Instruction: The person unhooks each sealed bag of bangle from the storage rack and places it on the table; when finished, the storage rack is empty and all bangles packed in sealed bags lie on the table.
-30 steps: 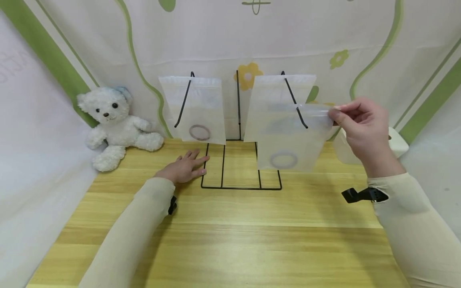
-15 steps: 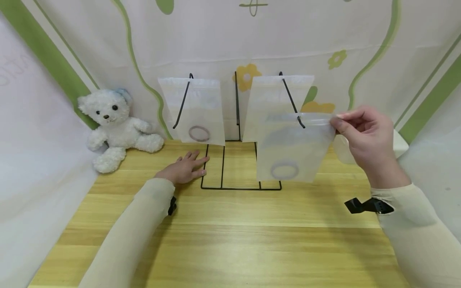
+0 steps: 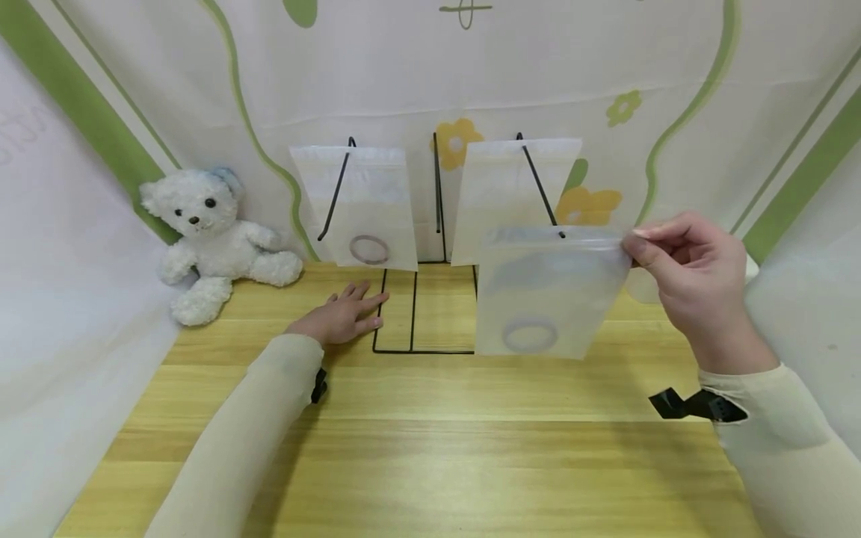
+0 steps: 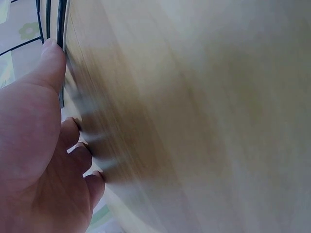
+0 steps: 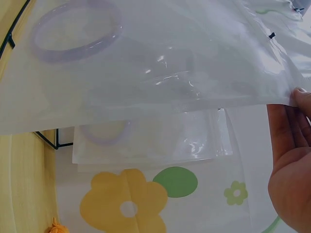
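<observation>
The right hand [image 3: 696, 284] pinches the upper right corner of a translucent bag [image 3: 558, 291] with a pale ring inside; the tip of the right hook [image 3: 541, 187] shows at the bag's top edge. In the right wrist view the hand [image 5: 291, 160] holds that bag [image 5: 146, 63] by its corner, a black hook tip poking through near the top. Behind it another bag [image 3: 498, 179] hangs on the same hook. The left hand [image 3: 339, 317] lies with spread fingers on the table, touching the left side of the black wire base [image 3: 412, 314]; the left wrist view shows its thumb [image 4: 48, 68] against the wire.
A bag with a pinkish ring [image 3: 377, 202] hangs on the left hook [image 3: 334, 196]. A white teddy bear [image 3: 215, 246] sits at the back left. Behind the right hand is a whitish container [image 3: 642, 288], partly hidden. A patterned curtain [image 3: 377, 67] closes the back of the wooden table [image 3: 430, 448].
The right hand has moved down and slightly right, bringing the pinched bag lower and toward the hook's tip. The left hand has kept its place on the base.
</observation>
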Available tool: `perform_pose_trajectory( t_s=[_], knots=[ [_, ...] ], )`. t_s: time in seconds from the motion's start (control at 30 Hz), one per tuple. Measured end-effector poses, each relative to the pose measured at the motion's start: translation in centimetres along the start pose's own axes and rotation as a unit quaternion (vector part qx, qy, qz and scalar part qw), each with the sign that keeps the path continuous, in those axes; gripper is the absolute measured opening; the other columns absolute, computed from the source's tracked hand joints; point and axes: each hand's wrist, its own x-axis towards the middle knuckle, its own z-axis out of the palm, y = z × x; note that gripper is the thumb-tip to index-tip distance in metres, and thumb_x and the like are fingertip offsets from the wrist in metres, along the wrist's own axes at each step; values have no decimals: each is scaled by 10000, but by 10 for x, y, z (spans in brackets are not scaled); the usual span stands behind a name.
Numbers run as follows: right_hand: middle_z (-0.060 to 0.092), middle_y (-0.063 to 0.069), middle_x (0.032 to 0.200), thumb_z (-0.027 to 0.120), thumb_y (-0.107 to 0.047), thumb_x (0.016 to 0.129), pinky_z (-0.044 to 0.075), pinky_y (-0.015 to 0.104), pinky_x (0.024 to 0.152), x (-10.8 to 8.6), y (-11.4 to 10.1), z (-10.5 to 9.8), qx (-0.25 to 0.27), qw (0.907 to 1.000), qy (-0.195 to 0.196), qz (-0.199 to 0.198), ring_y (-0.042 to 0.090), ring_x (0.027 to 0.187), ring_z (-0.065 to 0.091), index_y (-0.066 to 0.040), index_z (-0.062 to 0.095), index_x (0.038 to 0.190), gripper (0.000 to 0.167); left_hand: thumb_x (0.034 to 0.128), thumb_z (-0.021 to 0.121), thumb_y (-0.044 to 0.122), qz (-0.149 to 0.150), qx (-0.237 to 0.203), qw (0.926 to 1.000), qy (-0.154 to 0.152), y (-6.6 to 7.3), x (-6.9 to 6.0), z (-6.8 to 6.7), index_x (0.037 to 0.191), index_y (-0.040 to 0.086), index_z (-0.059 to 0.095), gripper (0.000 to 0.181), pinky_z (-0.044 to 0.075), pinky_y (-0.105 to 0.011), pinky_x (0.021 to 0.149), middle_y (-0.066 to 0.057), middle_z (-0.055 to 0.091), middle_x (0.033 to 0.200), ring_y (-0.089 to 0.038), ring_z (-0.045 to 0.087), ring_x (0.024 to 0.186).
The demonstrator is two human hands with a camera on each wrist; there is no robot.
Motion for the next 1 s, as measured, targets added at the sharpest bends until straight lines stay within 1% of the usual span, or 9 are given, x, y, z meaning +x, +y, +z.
perform_pose_trajectory(
  t_s=[0.2, 0.37, 0.47, 0.53, 0.6, 0.7, 0.77, 0.83, 1.0],
  knots=[
    [818, 169, 958, 650, 285, 905, 657, 233, 753, -6, -6, 0, 173, 9997, -42, -142, 184, 765, 782, 247, 677, 940, 59, 1006, 396, 834, 33, 46, 10000, 35, -4, 3, 2, 1723, 413, 232, 847, 31, -710, 1337, -156, 16, 1831, -452, -22, 1688],
    [818, 183, 984, 641, 303, 895, 658, 236, 747, -16, -15, -5, 222, 9997, 90, 23, 193, 777, 788, 254, 672, 946, 78, 1051, 434, 751, 88, 41, 9999, 27, -2, 1, 1, 1729, 372, 247, 799, 31, -740, 1320, -196, 15, 1824, -496, -19, 1675],
    [817, 187, 995, 628, 318, 889, 659, 240, 747, -23, -22, -12, 146, 9996, 203, 87, 194, 776, 791, 269, 662, 957, 90, 1053, 436, 749, 70, 33, 10000, 22, -2, 2, 1, 1729, 373, 252, 794, 24, -752, 1311, -196, 17, 1825, -501, -20, 1674],
    [817, 194, 1016, 617, 321, 894, 661, 245, 758, -28, -27, -19, 74, 9998, 198, 50, 197, 800, 798, 286, 648, 972, 91, 1051, 433, 758, 39, -12, 10000, 7, 1, -1, -1, 1727, 383, 246, 796, 11, -736, 1320, -177, 11, 1828, -479, -29, 1681],
    [818, 195, 1033, 611, 320, 899, 661, 245, 767, -33, -32, -26, 7, 9998, 214, 26, 197, 820, 804, 296, 638, 982, 91, 1061, 439, 740, 33, -31, 10000, -20, 9, -6, -5, 1730, 361, 250, 792, 11, -743, 1317, -197, 14, 1824, -490, -28, 1677],
    [819, 186, 1046, 596, 321, 909, 659, 233, 772, -42, -37, -40, -111, 9998, 184, -49, 188, 840, 807, 309, 622, 995, 91, 1112, 462, 628, 65, -11, 9999, -86, 26, -17, -14, 1739, 289, 243, 745, 18, -754, 1309, -249, 8, 1810, -524, -29, 1663],
    [816, 184, 1048, 588, 321, 913, 657, 230, 774, -48, -40, -50, -99, 9998, 196, -13, 187, 842, 808, 314, 614, 1004, 95, 1132, 481, 559, 84, 17, 9999, -81, 33, -21, -17, 1740, 244, 250, 722, 34, -779, 1293, -282, 14, 1799, -553, -17, 1651],
    [815, 184, 1041, 574, 328, 916, 645, 193, 723, -53, -42, -59, -50, 9997, 238, 56, 183, 810, 797, 313, 610, 1009, 101, 1146, 480, 515, 57, 101, 9999, -89, 35, -23, -18, 1743, 234, 237, 703, 41, -774, 1297, -285, 10, 1798, -553, -13, 1652],
    [820, 141, 1003, 567, 299, 942, 626, 165, 678, -67, -45, -85, -292, 9967, 651, 380, 156, 792, 787, 230, 657, 1013, 134, 1157, 459, 500, 11, 254, 9996, -80, 37, -23, -17, 1746, 236, 221, 688, 51, -755, 1308, -278, 11, 1800, -545, -5, 1654]
  ],
)
